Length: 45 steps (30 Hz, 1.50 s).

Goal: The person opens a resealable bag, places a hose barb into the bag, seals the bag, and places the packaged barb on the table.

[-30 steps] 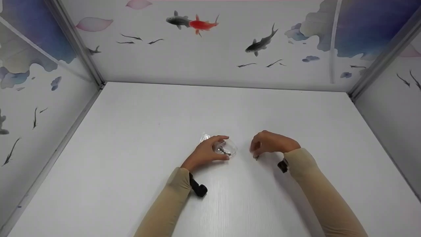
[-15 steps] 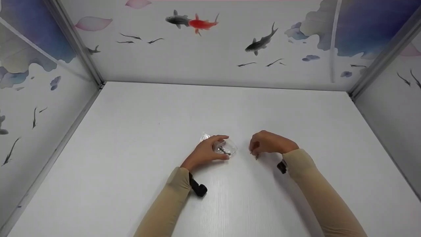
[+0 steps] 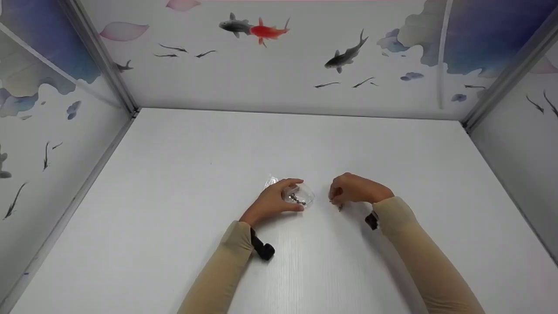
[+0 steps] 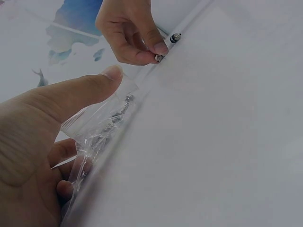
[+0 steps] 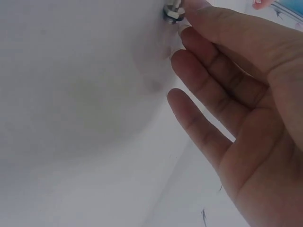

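Observation:
A clear zip plastic bag rests on the table with several small metal fittings inside. My left hand holds this bag, fingers curled at its side and thumb stretched along its mouth. To the right of it, my right hand pinches a small metal fitting between thumb and index finger, low over the table. Another metal fitting with a black ring stands on the table beside the right thumb. In the right wrist view a threaded fitting with a hex nut shows by the thumb tip; the other fingers are loosely bent.
The white table is bounded by a back wall and side walls printed with fish and leaves. Metal posts stand at the back corners.
My right hand has shifted slightly left, and the fitting standing on the table shows more clearly behind its thumb. The left hand and the bag stay in place.

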Tool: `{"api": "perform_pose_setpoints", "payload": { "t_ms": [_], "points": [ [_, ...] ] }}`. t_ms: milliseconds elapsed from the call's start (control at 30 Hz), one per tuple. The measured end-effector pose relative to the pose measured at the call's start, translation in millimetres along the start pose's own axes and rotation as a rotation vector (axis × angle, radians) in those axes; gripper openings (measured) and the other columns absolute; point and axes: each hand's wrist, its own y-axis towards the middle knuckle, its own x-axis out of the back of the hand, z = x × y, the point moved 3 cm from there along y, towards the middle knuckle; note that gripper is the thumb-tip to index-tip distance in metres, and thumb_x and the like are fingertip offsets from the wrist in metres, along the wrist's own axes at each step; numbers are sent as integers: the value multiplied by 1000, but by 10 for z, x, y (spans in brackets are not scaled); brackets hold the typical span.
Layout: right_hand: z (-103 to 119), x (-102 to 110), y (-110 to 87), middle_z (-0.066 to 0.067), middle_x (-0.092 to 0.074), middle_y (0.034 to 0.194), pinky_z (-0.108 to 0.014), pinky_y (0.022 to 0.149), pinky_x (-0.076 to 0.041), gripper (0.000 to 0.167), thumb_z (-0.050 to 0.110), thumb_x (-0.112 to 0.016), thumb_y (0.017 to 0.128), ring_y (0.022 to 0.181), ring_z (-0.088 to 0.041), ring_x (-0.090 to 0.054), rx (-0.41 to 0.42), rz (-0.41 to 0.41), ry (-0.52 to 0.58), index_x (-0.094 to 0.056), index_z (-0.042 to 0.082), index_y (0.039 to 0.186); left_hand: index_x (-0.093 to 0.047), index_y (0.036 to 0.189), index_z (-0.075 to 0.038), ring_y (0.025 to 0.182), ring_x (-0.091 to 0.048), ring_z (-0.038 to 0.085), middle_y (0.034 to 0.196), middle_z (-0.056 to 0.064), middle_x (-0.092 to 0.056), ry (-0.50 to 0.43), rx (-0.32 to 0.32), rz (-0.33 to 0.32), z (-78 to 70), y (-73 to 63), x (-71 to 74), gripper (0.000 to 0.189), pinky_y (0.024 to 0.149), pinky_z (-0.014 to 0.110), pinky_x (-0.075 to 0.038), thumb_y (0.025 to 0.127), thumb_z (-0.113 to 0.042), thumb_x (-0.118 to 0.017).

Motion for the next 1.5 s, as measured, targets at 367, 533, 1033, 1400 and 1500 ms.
{"api": "perform_pose_setpoints", "payload": {
  "t_ms": [367, 533, 1033, 1400, 1500],
  "points": [
    [16, 14, 2, 3, -70, 95, -29, 76, -52, 10, 14, -71, 86, 79, -9, -60, 11, -20, 11, -75, 15, 96, -52, 138, -27, 95, -50, 15, 134, -2, -56, 1, -14, -7, 5, -2, -16, 72, 86, 33, -43, 75, -38, -82],
    [44, 34, 17, 2, -70, 95, -32, 81, -53, 10, 14, -71, 86, 84, -11, -61, 19, -41, 9, -75, 15, 96, -52, 138, -27, 95, -51, 14, 133, -2, -57, 6, -26, -12, 7, -3, -14, 72, 87, 33, -42, 74, -38, -82],
    [186, 136, 54, 0, -70, 93, -33, 81, -53, 9, 11, -70, 87, 87, -15, -63, 154, -116, -16, -75, 9, 94, -52, 137, -30, 121, -52, 17, 135, -1, -56, -9, -8, -3, -7, 5, -1, 71, 103, 40, -40, 74, -37, -82],
    [322, 151, 107, -2, -70, 94, -33, 81, -54, 10, 9, -69, 88, 87, -15, -64, 239, -153, -21, -75, 7, 96, -52, 138, -28, 117, -53, 17, 134, 0, -57, -12, -19, -4, -31, -5, 6, 72, 101, 39, -41, 74, -35, -83],
    [361, 153, 123, -2, -70, 93, -34, 81, -54, 11, 9, -70, 87, 87, -15, -64, 257, -161, -27, -75, 7, 97, -52, 138, -28, 117, -53, 17, 135, 0, -56, -12, -17, -5, -32, -6, 9, 71, 101, 39, -40, 74, -35, -83]
  ]
}}
